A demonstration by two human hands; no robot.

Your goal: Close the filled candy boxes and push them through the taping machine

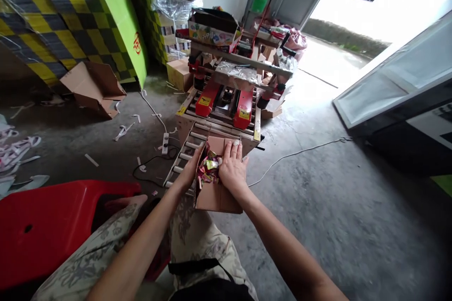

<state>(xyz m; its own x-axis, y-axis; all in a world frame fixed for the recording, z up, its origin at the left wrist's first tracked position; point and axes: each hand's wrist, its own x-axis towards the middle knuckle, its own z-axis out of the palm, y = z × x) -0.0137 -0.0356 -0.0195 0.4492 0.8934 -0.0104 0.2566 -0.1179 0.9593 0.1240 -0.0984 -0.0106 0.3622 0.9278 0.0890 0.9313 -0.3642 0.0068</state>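
Observation:
An opened cardboard box (pixel 219 200) rests at the near end of a roller conveyor, in front of my knees. Small wrapped candies (pixel 211 165) in pink, yellow and green wrappers show through its opening. My left hand (pixel 190 169) grips the box's left wall, its fingers partly hidden behind the cardboard. On the right-hand flap lies my right hand (pixel 233 167), palm down with fingers stretched out. Something white covers the tip of one of its fingers.
Ahead stands a red carton-sealing machine (pixel 226 99) with a printed carton (pixel 213 28) on top. A red plastic stool (pixel 45 230) is at my left. A power strip (pixel 165 143) and cables lie on the floor. Stacked yellow-and-black cartons (pixel 70 14) fill the back left.

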